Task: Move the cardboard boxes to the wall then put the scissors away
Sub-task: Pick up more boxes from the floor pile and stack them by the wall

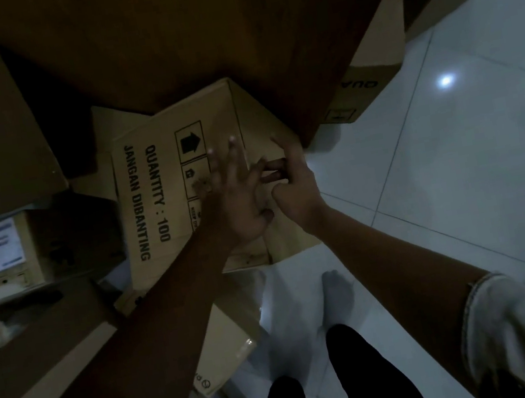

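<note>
The room is dim, with a white tile floor and a big brown wood panel at the top. The left hand lies on the cardboard box, fingers straight and spread wide, holding nothing. The right hand is just beside it at the box's right edge, fingers curled. It is too dark to tell if it holds anything. The box lies on the floor, touching the wood. Another box peeks out on the right.
</note>
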### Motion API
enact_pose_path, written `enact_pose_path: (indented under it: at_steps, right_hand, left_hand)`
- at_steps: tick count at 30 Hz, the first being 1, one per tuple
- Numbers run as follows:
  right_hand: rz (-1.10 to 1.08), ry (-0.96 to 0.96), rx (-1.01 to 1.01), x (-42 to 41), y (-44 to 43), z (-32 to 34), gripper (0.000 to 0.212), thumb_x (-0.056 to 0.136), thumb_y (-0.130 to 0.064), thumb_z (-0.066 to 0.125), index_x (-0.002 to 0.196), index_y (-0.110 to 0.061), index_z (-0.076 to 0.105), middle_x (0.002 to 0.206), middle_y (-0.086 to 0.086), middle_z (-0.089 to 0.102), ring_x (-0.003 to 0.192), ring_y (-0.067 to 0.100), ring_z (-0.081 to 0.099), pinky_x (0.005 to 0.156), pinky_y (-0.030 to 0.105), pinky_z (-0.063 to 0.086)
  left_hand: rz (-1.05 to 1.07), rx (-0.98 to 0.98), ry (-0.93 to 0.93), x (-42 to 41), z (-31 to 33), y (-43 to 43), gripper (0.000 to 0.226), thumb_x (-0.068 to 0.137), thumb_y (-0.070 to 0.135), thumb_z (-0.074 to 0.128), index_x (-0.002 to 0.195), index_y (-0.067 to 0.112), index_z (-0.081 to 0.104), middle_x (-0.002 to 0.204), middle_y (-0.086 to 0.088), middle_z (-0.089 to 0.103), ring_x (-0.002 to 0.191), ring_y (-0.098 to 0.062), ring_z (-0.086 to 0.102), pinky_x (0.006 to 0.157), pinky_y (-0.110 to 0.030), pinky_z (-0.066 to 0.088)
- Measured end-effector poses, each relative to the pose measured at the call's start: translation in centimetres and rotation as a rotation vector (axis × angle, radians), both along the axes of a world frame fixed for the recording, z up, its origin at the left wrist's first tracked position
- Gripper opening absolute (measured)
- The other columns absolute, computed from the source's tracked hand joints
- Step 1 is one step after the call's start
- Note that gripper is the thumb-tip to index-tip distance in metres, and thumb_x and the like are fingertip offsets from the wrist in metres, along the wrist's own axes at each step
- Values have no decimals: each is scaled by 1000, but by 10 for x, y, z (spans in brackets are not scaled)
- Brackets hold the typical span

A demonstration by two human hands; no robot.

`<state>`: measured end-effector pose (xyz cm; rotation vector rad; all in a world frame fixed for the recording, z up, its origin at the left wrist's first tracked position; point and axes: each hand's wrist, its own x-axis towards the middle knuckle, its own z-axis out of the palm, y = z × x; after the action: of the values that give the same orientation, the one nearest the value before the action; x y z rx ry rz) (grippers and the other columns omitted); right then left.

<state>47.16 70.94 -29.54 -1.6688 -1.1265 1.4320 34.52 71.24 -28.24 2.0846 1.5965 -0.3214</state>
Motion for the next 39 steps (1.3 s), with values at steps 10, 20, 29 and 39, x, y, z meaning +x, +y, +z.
enact_pose_path:
  at_steps: [10,20,29,39]
  right_hand:
    - [449,-268,-208,-43,-27,-33,61,100,-46,44,154,-32,20,154,10,28,136,34,34,110,48,34]
    - [522,-487,-142,-84,-47,-12,60,99,-56,35,152,-45,10,160,-3,10,141,30,14,105,58,25]
    - [546,-578,-19,-54,-30,-24,68,90,-65,35,151,-38,22,149,-1,28,130,28,31,104,55,31]
    - [374,-607,-437,17,-11,-66,97,75,-87,39,151,-45,-4,163,0,-12,145,49,2,112,68,12]
  left_hand:
    - [189,19,44,-85,24,16,64,82,46,64,139,33,38,160,3,-19,146,-39,-12,109,-70,16]
    - [-150,185,464,-72,32,18,59,93,57,32,146,29,34,162,-3,1,145,-39,-15,105,-74,-2]
    - [-73,164,443,-115,28,9,66,91,63,29,152,39,17,162,4,3,147,-31,-14,102,-80,6]
    - [-38,203,413,-158,35,6,77,80,75,8,151,45,16,162,3,9,147,-35,-10,101,-80,6]
